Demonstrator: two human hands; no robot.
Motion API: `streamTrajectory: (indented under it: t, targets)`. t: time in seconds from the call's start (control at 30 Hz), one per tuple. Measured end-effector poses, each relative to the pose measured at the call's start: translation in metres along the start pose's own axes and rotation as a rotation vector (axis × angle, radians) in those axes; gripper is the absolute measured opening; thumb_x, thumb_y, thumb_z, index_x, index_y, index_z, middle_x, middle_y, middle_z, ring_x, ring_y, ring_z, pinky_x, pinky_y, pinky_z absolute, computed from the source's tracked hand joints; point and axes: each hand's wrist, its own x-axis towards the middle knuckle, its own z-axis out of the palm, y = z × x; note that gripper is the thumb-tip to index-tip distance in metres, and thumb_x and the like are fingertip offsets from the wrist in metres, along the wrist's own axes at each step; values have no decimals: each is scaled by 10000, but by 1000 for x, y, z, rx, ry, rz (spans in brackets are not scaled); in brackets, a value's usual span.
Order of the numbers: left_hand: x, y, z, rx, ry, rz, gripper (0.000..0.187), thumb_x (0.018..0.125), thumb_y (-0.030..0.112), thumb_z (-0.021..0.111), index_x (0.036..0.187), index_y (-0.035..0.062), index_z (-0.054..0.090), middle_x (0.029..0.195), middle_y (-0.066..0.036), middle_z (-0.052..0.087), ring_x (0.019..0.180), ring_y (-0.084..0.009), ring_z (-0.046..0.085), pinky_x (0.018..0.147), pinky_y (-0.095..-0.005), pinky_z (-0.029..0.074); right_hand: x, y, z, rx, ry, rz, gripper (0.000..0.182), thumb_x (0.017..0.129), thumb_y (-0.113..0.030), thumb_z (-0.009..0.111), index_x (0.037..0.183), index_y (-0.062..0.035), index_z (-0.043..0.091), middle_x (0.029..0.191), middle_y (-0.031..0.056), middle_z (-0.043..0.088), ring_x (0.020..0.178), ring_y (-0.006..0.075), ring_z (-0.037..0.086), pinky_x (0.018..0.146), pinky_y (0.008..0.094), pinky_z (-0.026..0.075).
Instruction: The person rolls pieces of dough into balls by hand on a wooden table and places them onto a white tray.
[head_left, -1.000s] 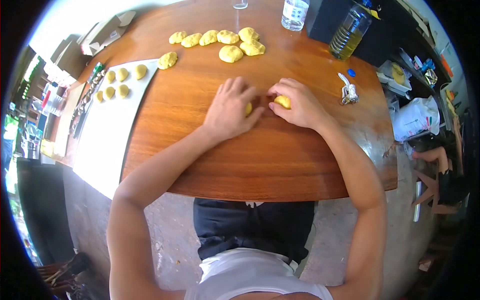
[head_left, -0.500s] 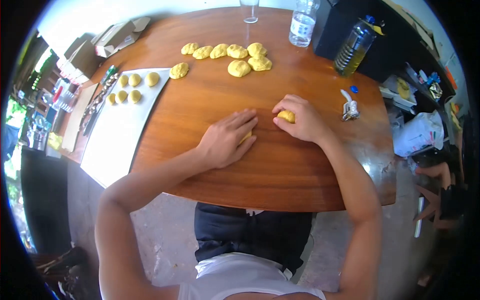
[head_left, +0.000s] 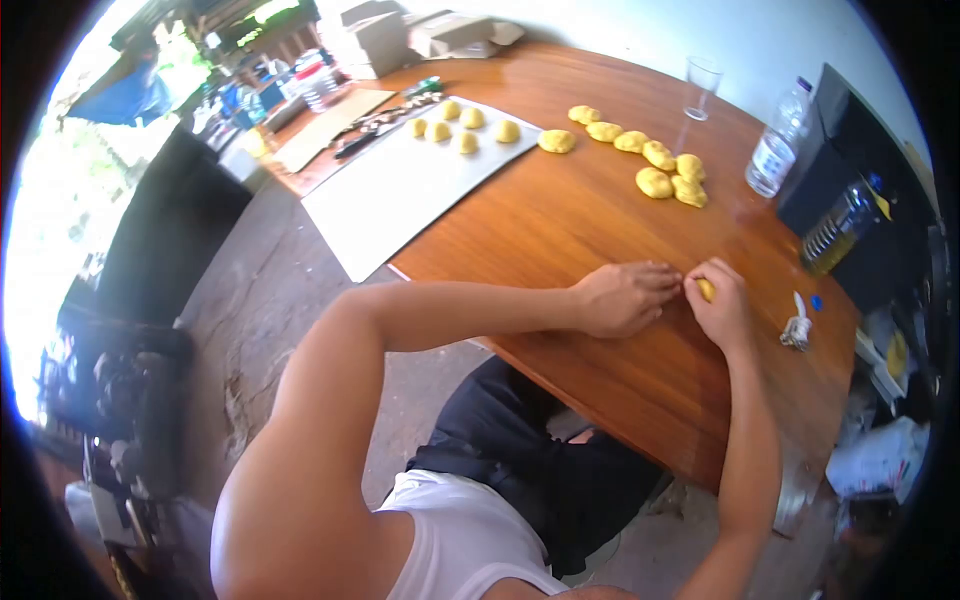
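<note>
Curled over the wooden table (head_left: 560, 220), my right hand (head_left: 718, 300) has its fingers round a small yellow dough ball (head_left: 707, 290). Close beside it on the left, my left hand (head_left: 628, 298) rests palm down with its fingers bent; any dough beneath it is hidden. Beyond my hands lie several yellow dough lumps (head_left: 655, 183) in a row with a small cluster at its right end. One more lump (head_left: 556, 141) sits beside the right edge of the pale tray (head_left: 390, 190), which carries several smooth dough balls (head_left: 506, 131).
A glass (head_left: 702, 90), a water bottle (head_left: 775, 150) and an oil bottle (head_left: 835, 235) stand at the back right. A white corded item (head_left: 797, 330) and blue cap (head_left: 817, 303) lie at the right. Cardboard boxes (head_left: 375, 40) stand at the back left.
The head view has turned left and tilted, so the table appears rotated. My hands are closer together, and the dough glimpsed under my left hand is now hidden.
</note>
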Motion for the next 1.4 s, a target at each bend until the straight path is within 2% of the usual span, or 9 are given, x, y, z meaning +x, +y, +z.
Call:
streamTrajectory:
  t: [0.1,0.17,0.4,0.57,0.63,0.83,1.0,1.23,1.4]
  targets:
    - [-20,-1,-22,-57,-56,50,433,1000,215,591,1367,-8,643,1479,-178,606,1377,-345,571,1142,-430,491,-8,-6,-3,-30,26,86,69,872,-50,712,869,2,666,873,179,649,848,387,655,763,458,524]
    - [-10,-13,-47,-45,-256,-219,463,982,265,607,1369,16,651,1466,-174,616,1311,-352,614,1079,-432,534,-6,-8,-2,-73,31,57,84,874,-63,721,870,0,664,885,179,654,864,387,653,775,456,523]
    - [48,-17,17,-47,46,-202,508,953,294,614,1380,20,650,1498,-221,564,1442,-409,458,1192,-497,414,-6,-6,-1,-81,48,45,97,887,-92,722,901,-6,680,910,179,670,898,389,661,790,464,527]
    - [-29,27,-26,-166,-92,-73,545,956,197,687,1486,110,596,1585,-194,449,1395,-402,521,1187,-477,432,-8,6,1,-65,47,14,132,891,-163,741,901,-35,708,905,168,684,897,392,669,777,474,539]
    - [-38,29,-54,-340,-241,-275,537,968,203,672,1494,129,592,1574,-201,476,1333,-401,586,1142,-476,482,-8,4,1,-78,48,53,136,888,-177,746,888,-45,712,896,163,688,879,390,673,765,478,541]
    - [6,-19,-19,26,-42,-202,513,957,194,659,1462,111,622,1538,-193,545,1319,-401,605,1097,-464,516,-6,1,2,-89,44,60,136,872,-175,749,876,-46,705,910,172,699,862,395,680,764,483,549]
    - [68,-17,20,-197,24,-172,342,916,150,622,1216,10,705,1459,-211,597,1400,-404,532,1142,-466,477,-5,6,2,-108,53,81,119,859,-149,740,891,-39,709,899,172,699,878,399,676,779,476,548]
    - [-17,15,-28,-210,-61,7,447,983,165,653,1394,-6,621,1499,-242,565,1430,-424,501,1194,-491,424,-9,0,-4,-85,62,102,111,889,-116,732,899,-16,687,899,167,690,841,365,670,750,432,533]
    - [-11,-7,-49,-167,-215,-327,444,963,165,662,1384,25,657,1492,-218,585,1391,-402,549,1176,-478,451,-5,1,-3,-35,20,116,128,887,-128,746,890,-18,680,892,161,692,848,363,672,757,434,534]
